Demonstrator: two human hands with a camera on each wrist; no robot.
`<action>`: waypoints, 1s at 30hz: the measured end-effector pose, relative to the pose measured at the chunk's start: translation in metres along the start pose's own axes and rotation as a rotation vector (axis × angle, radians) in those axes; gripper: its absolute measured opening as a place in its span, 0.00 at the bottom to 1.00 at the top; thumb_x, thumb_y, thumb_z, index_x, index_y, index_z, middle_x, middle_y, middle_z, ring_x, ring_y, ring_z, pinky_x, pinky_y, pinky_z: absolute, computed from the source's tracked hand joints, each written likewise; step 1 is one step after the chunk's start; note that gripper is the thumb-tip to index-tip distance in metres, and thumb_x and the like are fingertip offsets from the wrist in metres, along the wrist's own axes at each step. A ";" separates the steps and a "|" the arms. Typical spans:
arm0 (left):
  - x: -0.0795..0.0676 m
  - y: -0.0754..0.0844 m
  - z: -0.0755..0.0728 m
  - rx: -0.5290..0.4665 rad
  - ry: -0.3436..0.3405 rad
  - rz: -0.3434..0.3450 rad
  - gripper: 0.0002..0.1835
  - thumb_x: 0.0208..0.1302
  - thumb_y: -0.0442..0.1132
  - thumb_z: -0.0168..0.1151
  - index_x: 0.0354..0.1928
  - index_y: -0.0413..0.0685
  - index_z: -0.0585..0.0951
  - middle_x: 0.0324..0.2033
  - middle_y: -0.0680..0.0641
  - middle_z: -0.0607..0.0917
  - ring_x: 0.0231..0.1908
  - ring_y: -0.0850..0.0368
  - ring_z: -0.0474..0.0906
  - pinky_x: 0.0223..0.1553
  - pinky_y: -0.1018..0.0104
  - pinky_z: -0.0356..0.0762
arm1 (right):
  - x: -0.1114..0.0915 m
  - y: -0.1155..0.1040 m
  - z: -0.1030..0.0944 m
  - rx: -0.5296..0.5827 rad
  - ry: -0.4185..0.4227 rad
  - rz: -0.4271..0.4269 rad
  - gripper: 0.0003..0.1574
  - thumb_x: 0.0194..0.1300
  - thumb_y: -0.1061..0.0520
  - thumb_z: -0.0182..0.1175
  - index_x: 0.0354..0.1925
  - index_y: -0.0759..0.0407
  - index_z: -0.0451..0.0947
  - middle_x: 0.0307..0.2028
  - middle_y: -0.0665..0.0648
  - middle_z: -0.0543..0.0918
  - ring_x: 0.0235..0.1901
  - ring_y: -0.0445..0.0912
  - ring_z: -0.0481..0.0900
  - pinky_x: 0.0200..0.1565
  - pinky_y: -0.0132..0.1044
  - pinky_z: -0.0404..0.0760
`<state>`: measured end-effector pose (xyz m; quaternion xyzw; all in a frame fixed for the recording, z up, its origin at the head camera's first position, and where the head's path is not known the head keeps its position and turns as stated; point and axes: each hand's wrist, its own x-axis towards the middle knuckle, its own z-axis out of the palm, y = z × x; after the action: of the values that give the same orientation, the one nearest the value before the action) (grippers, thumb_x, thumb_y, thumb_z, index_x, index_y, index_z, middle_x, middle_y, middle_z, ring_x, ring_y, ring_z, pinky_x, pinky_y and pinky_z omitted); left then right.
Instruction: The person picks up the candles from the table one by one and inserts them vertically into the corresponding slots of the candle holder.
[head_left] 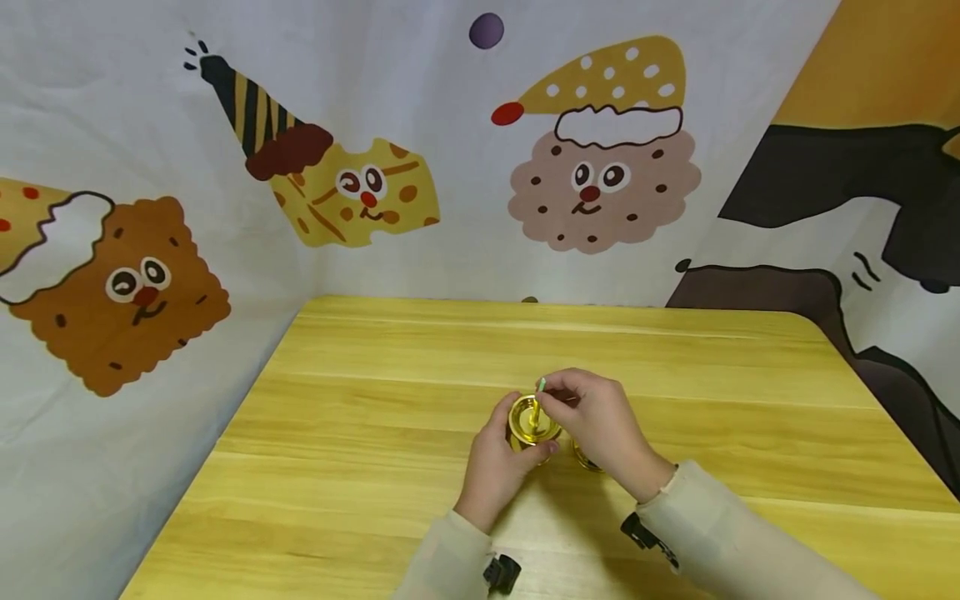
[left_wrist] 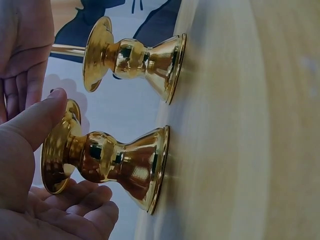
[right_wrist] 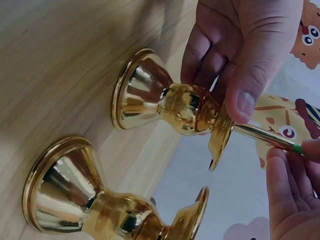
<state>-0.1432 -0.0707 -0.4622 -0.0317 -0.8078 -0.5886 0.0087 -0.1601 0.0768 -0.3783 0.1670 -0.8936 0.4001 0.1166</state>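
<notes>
My left hand grips a shiny gold candlestick, its thumb on the dish rim and its fingers round the far side. A slim gold stick with a green tip stands up from the middle of that dish. With thumb and fingertips my right hand pinches the stick near its green end. A second gold candlestick stands upright to the right, partly hidden under my right hand in the head view. In the left wrist view, a gold rod extends from its dish towards the right hand.
Both candlesticks stand close together on a yellow wood-grain table. A white cloth backdrop with printed cartoon biscuits and cheese hangs behind the table and along its left side.
</notes>
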 end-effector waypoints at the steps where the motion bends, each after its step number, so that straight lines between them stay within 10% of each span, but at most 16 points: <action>1: 0.000 0.000 0.000 0.001 0.000 0.001 0.47 0.54 0.48 0.78 0.74 0.44 0.66 0.62 0.43 0.79 0.61 0.48 0.76 0.61 0.46 0.74 | 0.000 0.000 0.000 -0.003 -0.002 -0.002 0.04 0.62 0.63 0.70 0.37 0.58 0.87 0.34 0.49 0.87 0.34 0.41 0.85 0.36 0.33 0.85; 17: 0.001 -0.001 -0.002 0.006 -0.023 0.000 0.46 0.55 0.49 0.77 0.74 0.46 0.66 0.63 0.44 0.79 0.61 0.48 0.76 0.61 0.46 0.74 | 0.000 0.003 -0.004 -0.017 -0.097 0.063 0.05 0.63 0.60 0.71 0.39 0.56 0.87 0.37 0.49 0.87 0.37 0.43 0.85 0.37 0.34 0.86; 30: 0.003 -0.002 -0.007 0.019 0.012 -0.018 0.48 0.55 0.47 0.78 0.74 0.43 0.64 0.66 0.39 0.75 0.64 0.44 0.73 0.64 0.45 0.70 | -0.028 0.008 -0.025 -0.029 -0.013 0.019 0.06 0.60 0.62 0.72 0.37 0.53 0.87 0.35 0.44 0.85 0.35 0.38 0.84 0.37 0.30 0.85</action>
<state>-0.1467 -0.0775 -0.4614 -0.0207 -0.8136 -0.5810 0.0084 -0.1354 0.1065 -0.3772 0.1594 -0.9015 0.3873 0.1095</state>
